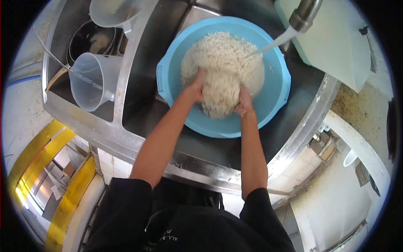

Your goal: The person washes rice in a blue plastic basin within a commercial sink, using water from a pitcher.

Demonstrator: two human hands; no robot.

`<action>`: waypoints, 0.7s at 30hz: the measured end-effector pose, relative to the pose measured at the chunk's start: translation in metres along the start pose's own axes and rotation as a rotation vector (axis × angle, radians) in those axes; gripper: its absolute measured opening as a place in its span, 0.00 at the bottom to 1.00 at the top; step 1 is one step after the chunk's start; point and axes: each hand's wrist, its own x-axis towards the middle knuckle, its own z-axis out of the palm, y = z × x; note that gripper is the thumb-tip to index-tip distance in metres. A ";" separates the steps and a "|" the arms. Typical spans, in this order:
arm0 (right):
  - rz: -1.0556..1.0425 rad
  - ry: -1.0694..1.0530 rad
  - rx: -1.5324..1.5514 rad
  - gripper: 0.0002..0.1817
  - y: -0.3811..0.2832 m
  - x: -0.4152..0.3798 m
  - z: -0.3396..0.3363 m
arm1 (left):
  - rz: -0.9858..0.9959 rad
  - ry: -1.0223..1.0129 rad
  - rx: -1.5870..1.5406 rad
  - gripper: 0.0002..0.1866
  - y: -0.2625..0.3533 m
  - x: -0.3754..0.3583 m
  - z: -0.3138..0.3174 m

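Note:
A big light-blue plastic basin (277, 90) sits in a steel sink (142, 113) and holds a mound of white rice (226, 63). Both my hands are in the rice at its near side. My left hand (195, 86) presses into the mound from the left; its fingers are buried. My right hand (244, 103) is dug in from the right, coated with grains. A blurred clump of rice lies between the two hands. Water streams from a metal tap (305, 14) at the top right onto the rice.
Left of the basin, a second sink compartment holds a clear measuring jug (90, 80) on its side, another clear jug (111, 11) and a dark pot (90, 40). A pale green board (336, 42) leans at the right. Yellow rails (46, 164) run below left.

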 end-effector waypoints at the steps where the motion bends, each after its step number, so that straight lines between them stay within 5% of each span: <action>1: -0.100 -0.034 0.112 0.32 -0.015 -0.014 0.009 | -0.016 0.004 -0.003 0.48 0.009 -0.010 0.008; 2: -0.103 -0.031 0.117 0.32 -0.029 -0.021 0.015 | 0.104 -0.016 -0.028 0.47 0.026 -0.019 0.016; 4: -0.346 0.069 -0.460 0.39 -0.047 -0.032 0.019 | 0.220 -0.033 -0.051 0.46 0.036 -0.041 0.026; 5: -0.348 0.069 -0.454 0.39 -0.050 -0.026 0.013 | 0.322 0.132 0.289 0.44 0.036 -0.054 0.030; 6: -0.525 0.245 -0.911 0.39 -0.050 -0.015 0.002 | 0.420 0.297 0.631 0.43 0.036 -0.063 0.032; 7: -0.695 0.427 -1.370 0.40 -0.046 -0.006 -0.008 | 0.424 0.296 0.636 0.43 0.030 -0.047 0.014; 10: -0.624 0.546 -1.456 0.43 -0.016 0.000 -0.032 | 0.538 0.529 0.888 0.44 0.008 0.006 -0.037; 16: -0.383 0.257 -1.081 0.41 0.060 0.044 -0.047 | -0.005 0.384 0.201 0.50 -0.057 0.010 -0.008; 19: -0.160 0.349 -0.651 0.36 0.067 0.048 -0.033 | -0.028 0.264 0.039 0.50 -0.053 0.026 -0.005; 21: 0.073 0.088 -0.049 0.28 0.038 0.019 -0.006 | -0.053 0.124 0.115 0.50 -0.025 0.021 -0.007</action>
